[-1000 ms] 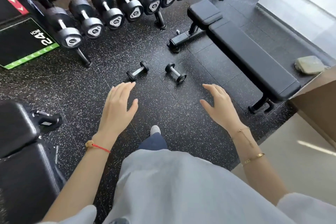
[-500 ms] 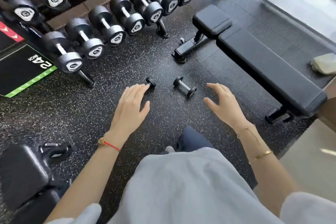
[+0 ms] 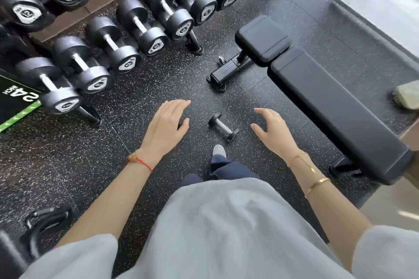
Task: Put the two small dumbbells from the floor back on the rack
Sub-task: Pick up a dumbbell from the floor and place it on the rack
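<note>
Fingers: the left hand (image 3: 164, 128) is holding its fingers (image 3: 175, 106) straight and close together, palm down, thumb spread a little; the right hand (image 3: 275, 131) is curling its fingers loosely with the thumb set apart — both are gripping nothing.
Visible dumbbell: one small black dumbbell with round rubbery heads and a short smooth grey handle (image 3: 223, 126) is lying slantwise on the floor between the two hands, touching neither.
Second dumbbell: a dark edge is showing just by the left thumb; I cannot tell whether it is the other small weight, since the hand is covering that spot.
Floor: the black rubber matting flecked with pale specks (image 3: 140, 165) is running under everything, laid in square tiles with thin seams.
Rack: the dark metal dumbbell rack with slanted legs (image 3: 195, 43) is standing beyond the hands, carrying rows of large black round-headed dumbbells with ridged steel grips (image 3: 108, 45) and numbered pale badges on their ends.
Bench: a long padded black weight bench with a matte, smooth cover (image 3: 335, 106) is lying to the right, its wheeled foot pointing toward the rack.
Wrists: a red cord bracelet with a bead (image 3: 139, 161) is circling the left wrist — thin gold bracelets (image 3: 316, 184) are sitting on the right.
Clothing: a soft pale grey shirt (image 3: 226, 233) is filling the lower view.
</note>
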